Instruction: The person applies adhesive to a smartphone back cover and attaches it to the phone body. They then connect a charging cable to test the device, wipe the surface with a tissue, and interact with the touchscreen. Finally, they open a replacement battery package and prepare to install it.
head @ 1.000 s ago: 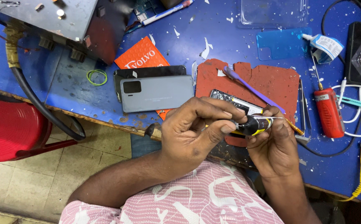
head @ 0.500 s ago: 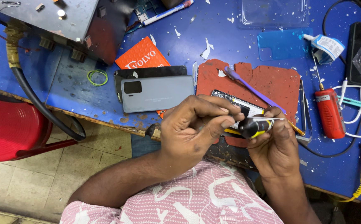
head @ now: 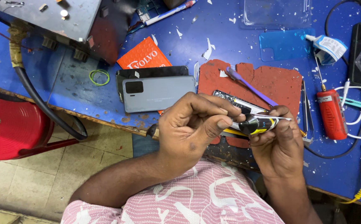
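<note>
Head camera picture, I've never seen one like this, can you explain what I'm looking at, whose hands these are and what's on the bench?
The camera sits on a person's head and looks down at their own two bare hands. The left hand and right hand together hold a small black and yellow tube over a blue, paint-chipped workbench. On the bench lie a grey phone back cover, a red rubber mat with a purple plastic stick, and a red cylindrical tool. A red stool stands beside it.
</note>
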The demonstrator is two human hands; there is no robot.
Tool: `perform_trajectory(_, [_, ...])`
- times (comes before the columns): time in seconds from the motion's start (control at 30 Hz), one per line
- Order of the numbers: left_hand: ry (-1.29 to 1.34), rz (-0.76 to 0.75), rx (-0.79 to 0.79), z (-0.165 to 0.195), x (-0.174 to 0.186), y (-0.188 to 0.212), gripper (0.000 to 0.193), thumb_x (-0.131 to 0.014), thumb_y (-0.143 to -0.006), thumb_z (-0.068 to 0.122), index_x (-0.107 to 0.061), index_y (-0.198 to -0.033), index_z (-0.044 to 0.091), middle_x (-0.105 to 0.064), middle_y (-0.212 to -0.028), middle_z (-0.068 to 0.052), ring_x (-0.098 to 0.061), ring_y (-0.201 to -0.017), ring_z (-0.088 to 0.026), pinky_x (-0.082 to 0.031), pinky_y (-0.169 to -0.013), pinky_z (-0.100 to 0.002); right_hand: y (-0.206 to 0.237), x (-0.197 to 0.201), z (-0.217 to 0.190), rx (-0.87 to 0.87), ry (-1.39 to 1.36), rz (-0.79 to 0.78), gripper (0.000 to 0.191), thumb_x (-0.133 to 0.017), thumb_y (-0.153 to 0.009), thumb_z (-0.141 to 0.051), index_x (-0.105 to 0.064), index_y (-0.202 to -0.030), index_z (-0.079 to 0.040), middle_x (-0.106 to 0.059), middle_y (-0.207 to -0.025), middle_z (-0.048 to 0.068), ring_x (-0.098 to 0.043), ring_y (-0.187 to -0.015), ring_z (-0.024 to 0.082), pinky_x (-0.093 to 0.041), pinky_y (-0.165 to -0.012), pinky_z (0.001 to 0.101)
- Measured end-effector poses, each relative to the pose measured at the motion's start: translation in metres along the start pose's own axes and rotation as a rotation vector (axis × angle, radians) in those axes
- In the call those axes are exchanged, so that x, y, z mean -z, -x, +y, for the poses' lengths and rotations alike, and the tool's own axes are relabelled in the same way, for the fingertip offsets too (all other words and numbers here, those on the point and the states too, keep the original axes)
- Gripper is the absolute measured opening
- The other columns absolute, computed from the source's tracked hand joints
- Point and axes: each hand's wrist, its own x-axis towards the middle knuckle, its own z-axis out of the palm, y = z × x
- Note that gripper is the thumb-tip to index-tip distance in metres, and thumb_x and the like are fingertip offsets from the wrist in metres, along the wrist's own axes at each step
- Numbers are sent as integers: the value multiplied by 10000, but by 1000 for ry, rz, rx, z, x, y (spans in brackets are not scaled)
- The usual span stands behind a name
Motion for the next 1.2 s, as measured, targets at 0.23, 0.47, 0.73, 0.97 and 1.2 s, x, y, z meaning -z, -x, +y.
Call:
perform_trajectory(0.23, [-5, -16, -8, -2, 1, 0, 107, -646, -1104, 38, -565, -1111, -32, -693, -1166, -211, -724, -1099, -188, -632, -995, -321, -1, 0, 1, -4, -14, 3, 259, -706, -1091, -245, -603, -1171, -21, -733, -929, 105, -729, -893, 184, -607, -815, 312])
perform_trajectory(0.47, [-7, -6, -9, -4, 0, 1, 99, -640, -1099, 15, -564, -1145, -27, -688, -1170, -207, -723, -1099, -187, -632, -1003, -319, 0, 2, 1, -21, -38, -2, 261, -699, -1092, -250, -601, -1169, -21, -728, -920, 90, -720, -882, 155, -608, -827, 306])
perform_trajectory(0.73, [-339, 10, -212, -4, 5, -4, 129, -684, -1073, 3, -568, -1129, -10, -722, -1140, -184, -751, -1075, -178, -666, -917, -282, 4, -6, 0, 173, 131, -20, 279, -745, -1090, -211, -569, -1169, -8, -729, -982, 145, -746, -889, 216, -622, -790, 307])
perform_trajectory(0.97, [-442, -79, -241, -10, 11, -1, 148, -713, -1047, 39, -590, -1124, 7, -714, -1173, -156, -735, -1077, -167, -643, -902, -269, 12, -17, -3, 318, 264, -46, 309, -778, -1066, -175, -549, -1166, 7, -717, -1116, 202, -746, -987, 262, -648, -802, 374])
perform_trajectory(1.2, [-1014, -229, -352, 10, 39, -10, 413, -740, -990, 258, -607, -1309, 32, -690, -1315, -129, -698, -1189, -290, -551, -1100, -401, -5, -1, -30, 202, 416, -9, 207, -716, -1122, -77, -549, -1176, 33, -689, -1136, 232, -729, -955, 269, -630, -782, 371])
